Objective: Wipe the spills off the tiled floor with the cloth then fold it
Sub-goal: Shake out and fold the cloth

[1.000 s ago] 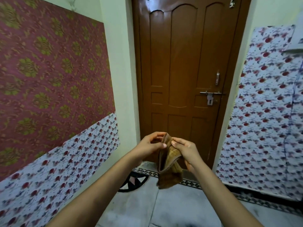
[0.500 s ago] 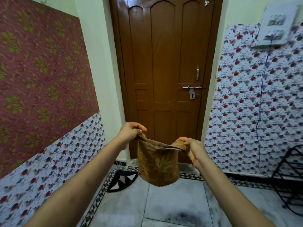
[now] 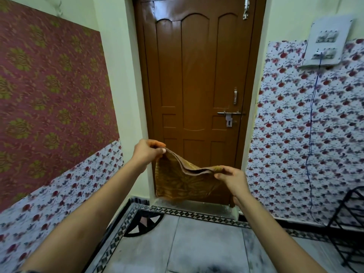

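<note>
With both arms stretched forward at chest height before the brown door [image 3: 199,85], left hand [image 3: 146,152] raised higher, fingers [image 3: 157,143] and thumb pinching one top corner of the cloth [image 3: 185,182]; right hand [image 3: 231,179] lower, pinching the opposite corner. Cloth hanging doubled between them, above the tiled floor [image 3: 197,243], touching nothing else. Compared with half a second ago: hands pulled further apart, top edge drawn flatter, right hand dropped lower.

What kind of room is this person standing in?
Probably a home's entryway or small hall: a brown panelled wooden door with a metal latch, floral wallpapered walls, and a grey tiled floor with patterned border.
</note>
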A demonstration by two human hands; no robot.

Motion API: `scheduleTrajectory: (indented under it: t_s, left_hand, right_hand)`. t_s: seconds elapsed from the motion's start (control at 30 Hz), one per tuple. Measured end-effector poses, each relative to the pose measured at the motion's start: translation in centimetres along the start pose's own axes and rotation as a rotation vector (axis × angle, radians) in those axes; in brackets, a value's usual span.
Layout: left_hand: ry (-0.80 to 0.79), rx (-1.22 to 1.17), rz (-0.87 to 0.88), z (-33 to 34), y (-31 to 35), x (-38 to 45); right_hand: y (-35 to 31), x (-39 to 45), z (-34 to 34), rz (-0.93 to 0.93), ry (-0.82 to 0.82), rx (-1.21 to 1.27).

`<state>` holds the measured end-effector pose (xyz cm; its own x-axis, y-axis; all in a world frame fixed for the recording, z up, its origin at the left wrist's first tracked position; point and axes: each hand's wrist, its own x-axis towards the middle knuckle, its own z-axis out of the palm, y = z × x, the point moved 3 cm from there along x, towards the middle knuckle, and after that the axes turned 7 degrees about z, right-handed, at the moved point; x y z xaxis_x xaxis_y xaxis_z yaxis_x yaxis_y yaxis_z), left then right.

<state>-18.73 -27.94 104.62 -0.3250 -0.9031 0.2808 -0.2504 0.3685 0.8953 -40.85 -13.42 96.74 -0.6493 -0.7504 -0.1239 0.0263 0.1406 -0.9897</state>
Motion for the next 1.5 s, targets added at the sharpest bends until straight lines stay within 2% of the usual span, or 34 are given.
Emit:
scheduleTrajectory:
  t_s: [0.07, 0.17, 0.27, 0.37, 0.43, 0.5, 0.6, 0.67, 0.87, 1.0, 1.07, 1.17, 1.3, 1.4, 1.5]
  left_hand:
    - [0.032, 0.035, 0.019, -0.5, 0.3, 0.0]
    - [0.057, 0.081, 0.0, -1.1, 0.3, 0.3]
    - [0.059, 0.031, -0.094, -1.2, -0.6, 0.3]
    - [0.056, -0.142, -0.198, -0.2, -2.5, -0.4]
    - [-0.022, -0.255, -0.204, 1.3, -3.4, -1.5]
    - [-0.156, -0.304, -0.203, 3.1, -3.5, -3.0]
    - [-0.355, -0.258, -0.244, 5.9, -2.7, -5.6]
    - [-0.407, -0.274, -0.254, 7.3, -2.6, -6.5]
    - [-0.286, -0.28, -0.297, 9.2, -3.5, -6.4]
    - [-0.248, -0.327, -0.366, 9.5, -3.7, -6.1]
    - [-0.247, -0.316, -0.371, 8.9, -3.6, -5.8]
    - [-0.27, -0.282, -0.326, 6.9, -3.3, -5.2]
    - [-0.469, -0.124, -0.148, 3.1, -2.9, -4.3]
    - [-0.547, 0.248, -0.045, 0.3, -3.0, -3.7]
    - [-0.491, 0.745, 0.061, -1.6, -4.1, -2.2]
  right_hand:
    - [0.4, 0.2, -0.5, -0.031, 0.037, 0.055]
    - [0.0, 0.3, -0.8, -0.094, 0.032, -0.057]
    - [-0.6, 0.0, -0.5, -0.121, -0.078, -0.119]
    - [-0.6, -0.8, 0.7, -0.027, -0.264, 0.075]
    - [-0.5, -1.6, 1.7, 0.046, -0.314, 0.213]
    - [0.0, -2.1, 2.7, 0.092, -0.315, 0.231]
    - [1.2, -2.6, 4.2, 0.081, -0.281, 0.12]
    - [2.1, -3.1, 4.8, 0.046, -0.286, 0.057]
    - [3.3, -3.5, 4.5, 0.047, -0.399, 0.265]
    - [3.8, -3.2, 4.1, 0.131, -0.425, 0.382]
    - [4.0, -3.0, 3.7, 0.175, -0.393, 0.412]
    - [4.3, -2.0, 2.6, 0.251, -0.233, 0.429]
    - [4.0, -0.3, 0.1, 0.238, -0.041, 0.444]
    - [4.3, 1.0, -2.3, 0.221, 0.137, 0.408]
    - [4.9, 2.2, -4.6, 0.215, 0.257, 0.321]
